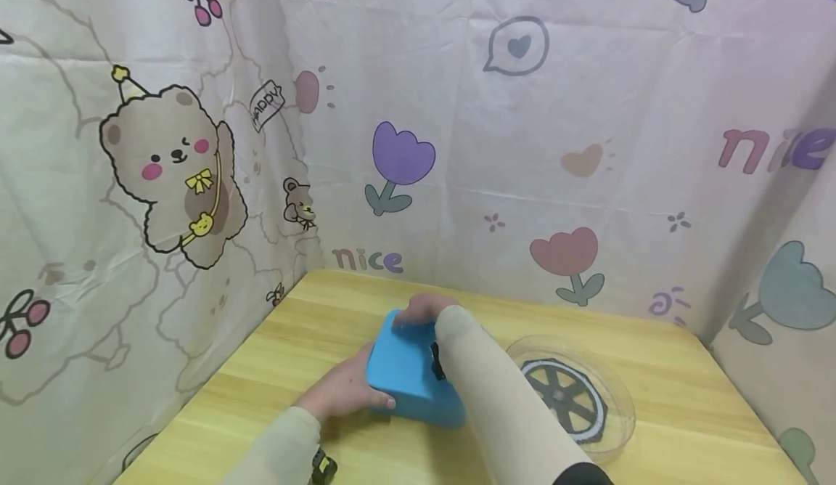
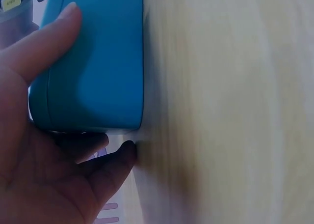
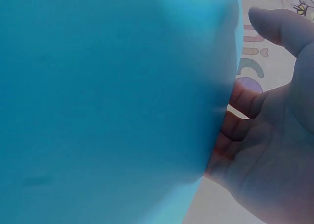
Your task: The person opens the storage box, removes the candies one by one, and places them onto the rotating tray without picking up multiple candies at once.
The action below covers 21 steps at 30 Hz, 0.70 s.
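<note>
At nine and twelve o'clock on a blue case [image 1: 406, 360], left hand [image 1: 349, 387] and right hand [image 1: 426, 308] grip it: likely light, stiff, surest held by its sides.

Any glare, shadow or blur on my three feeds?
Head: fairly even light, blue box readable; left wrist: dark shadows on the wood-grain tabletop beside the box; right wrist: pale glare at the frame's top, the box soft and hazy, right hand dim.
</note>
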Motion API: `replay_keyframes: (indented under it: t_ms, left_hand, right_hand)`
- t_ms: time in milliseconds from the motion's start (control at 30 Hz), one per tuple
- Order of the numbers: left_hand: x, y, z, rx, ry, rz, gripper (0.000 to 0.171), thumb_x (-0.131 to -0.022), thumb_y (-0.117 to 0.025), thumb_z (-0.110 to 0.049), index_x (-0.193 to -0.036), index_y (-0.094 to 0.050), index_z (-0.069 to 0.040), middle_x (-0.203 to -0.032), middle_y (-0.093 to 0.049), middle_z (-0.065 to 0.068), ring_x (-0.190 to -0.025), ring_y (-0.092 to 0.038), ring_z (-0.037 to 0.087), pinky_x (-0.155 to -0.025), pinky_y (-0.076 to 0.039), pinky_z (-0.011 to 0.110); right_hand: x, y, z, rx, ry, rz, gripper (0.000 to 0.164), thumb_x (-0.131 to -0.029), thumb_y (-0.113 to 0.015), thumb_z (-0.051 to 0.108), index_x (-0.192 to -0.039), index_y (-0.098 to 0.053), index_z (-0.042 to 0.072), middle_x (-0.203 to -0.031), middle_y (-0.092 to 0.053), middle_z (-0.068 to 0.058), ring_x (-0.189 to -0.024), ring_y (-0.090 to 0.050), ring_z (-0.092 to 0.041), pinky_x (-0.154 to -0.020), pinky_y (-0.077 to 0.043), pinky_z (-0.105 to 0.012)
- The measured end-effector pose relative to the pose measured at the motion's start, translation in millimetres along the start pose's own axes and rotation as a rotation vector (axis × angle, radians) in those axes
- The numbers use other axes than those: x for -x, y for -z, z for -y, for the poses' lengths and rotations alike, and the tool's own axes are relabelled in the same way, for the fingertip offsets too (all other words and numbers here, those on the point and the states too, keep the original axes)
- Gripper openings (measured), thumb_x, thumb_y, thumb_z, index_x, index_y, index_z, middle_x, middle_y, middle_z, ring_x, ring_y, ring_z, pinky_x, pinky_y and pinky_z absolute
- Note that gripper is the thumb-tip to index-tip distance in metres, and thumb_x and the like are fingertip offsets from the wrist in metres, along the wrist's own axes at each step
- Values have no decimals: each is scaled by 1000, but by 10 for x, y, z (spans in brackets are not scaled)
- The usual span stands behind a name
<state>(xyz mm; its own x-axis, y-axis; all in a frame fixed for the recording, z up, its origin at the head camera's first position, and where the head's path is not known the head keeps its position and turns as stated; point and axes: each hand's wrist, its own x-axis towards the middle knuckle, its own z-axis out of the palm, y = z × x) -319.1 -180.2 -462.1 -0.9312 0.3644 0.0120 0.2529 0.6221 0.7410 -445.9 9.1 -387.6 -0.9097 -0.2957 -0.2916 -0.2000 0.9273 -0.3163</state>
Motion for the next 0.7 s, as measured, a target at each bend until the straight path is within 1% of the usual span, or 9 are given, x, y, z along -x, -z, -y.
replay_keyframes:
  t_ms: [133,233,433,600,700]
  left_hand:
    - [-10,7,-29,-12,11,-7,121,-68,-91,-47,-158,-22,-4,-138,-55,17,-118,-58,34,-99,-44,64]
    - [-4,3,-50,-10,22,-11,121,-68,-92,-47,-158,-23,-3,-138,-55,17,-118,-58,35,-99,-44,64]
    - [18,-8,-93,6,41,-8,122,-69,-91,-49,-159,-21,-4,-140,-54,19,-120,-56,37,-100,-41,66]
    - [31,-14,-92,2,50,-16,122,-69,-90,-50,-159,-21,-4,-140,-54,18,-121,-56,37,-101,-41,66]
    - [30,-29,-88,19,53,-17,122,-69,-90,-50,-159,-22,-5,-140,-55,18,-120,-56,36,-101,-41,65]
  right_hand:
    - [-21,25,3,0,-13,18,72,-84,-66,63,-138,-61,16,-115,-64,-4,-101,-57,-26,-93,-49,-52]
    - [-38,26,1,12,-7,23,70,-85,-65,62,-139,-60,17,-117,-64,-4,-102,-57,-25,-95,-49,-51]
    - [-19,41,13,70,14,34,69,-89,-65,58,-140,-59,12,-122,-64,-5,-104,-56,-24,-100,-46,-48]
    - [-57,43,16,61,29,45,72,-88,-66,58,-142,-57,11,-124,-63,-7,-106,-56,-25,-99,-46,-49]
    - [-99,43,-9,54,17,43,75,-86,-68,59,-143,-56,11,-128,-63,-7,-108,-56,-24,-101,-46,-49]
